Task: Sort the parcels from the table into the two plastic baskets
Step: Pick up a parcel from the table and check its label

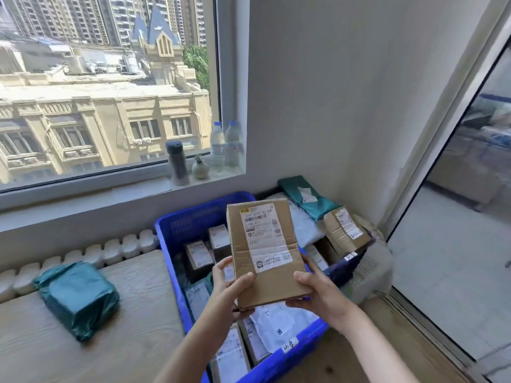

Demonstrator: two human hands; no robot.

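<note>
Cardboard parcel (265,252), label up, clamped in the grip of left hand (228,283) and right hand (318,291), above the blue basket (177,225). Step: reading label; next likely needs lowering into 1 basket. Teal parcel (77,297) waits on the counter (132,341), left.

Box (266,252) label reads roughly "A780 20 702", with "A780" below; rest too small. Blue basket (177,228) has a handwritten tag (290,347), two characters, unclear. Other parcel labels illegible.

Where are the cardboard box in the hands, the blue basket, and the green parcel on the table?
cardboard box (272,283): head view, bare brown face below the label.
blue basket (168,244): head view, left wall.
green parcel (78,295): head view, middle of its top face.
</note>
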